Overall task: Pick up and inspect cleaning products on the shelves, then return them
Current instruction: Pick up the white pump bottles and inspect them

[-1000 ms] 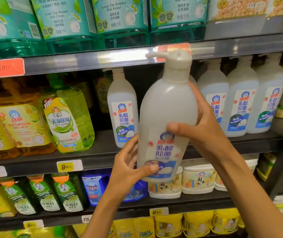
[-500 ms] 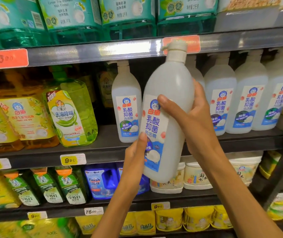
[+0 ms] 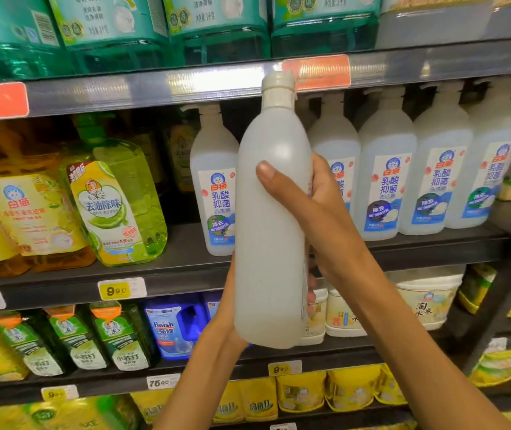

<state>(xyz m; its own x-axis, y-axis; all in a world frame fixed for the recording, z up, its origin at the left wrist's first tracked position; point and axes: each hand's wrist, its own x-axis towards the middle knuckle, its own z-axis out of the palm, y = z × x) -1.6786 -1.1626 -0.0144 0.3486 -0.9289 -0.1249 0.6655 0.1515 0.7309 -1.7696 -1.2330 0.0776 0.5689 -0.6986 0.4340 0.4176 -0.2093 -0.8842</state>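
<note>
A tall white translucent detergent bottle (image 3: 271, 218) with a ribbed white cap is held upright in front of the middle shelf. Its plain side faces me; the label is turned away to the right. My right hand (image 3: 313, 209) grips its middle, thumb across the front and fingers wrapped behind. My left hand (image 3: 228, 308) cups the lower left side and base, its fingertips showing past the bottle's right edge. Several matching white bottles (image 3: 386, 181) with blue labels stand in a row on the middle shelf (image 3: 186, 268) behind.
A lime-green detergent bottle (image 3: 114, 206) and yellow bottles stand at the left of the middle shelf. Teal jugs (image 3: 217, 29) fill the top shelf. Below are a blue Finish pack (image 3: 170, 324), green refill pouches, white tubs (image 3: 424, 299) and yellow packs. A dark upright post (image 3: 508, 274) runs at the right.
The bottle has been rotated in both hands: the blue label that faced me has turned away to the right, leaving the plain side toward me. The pump spout no longer shows.
</note>
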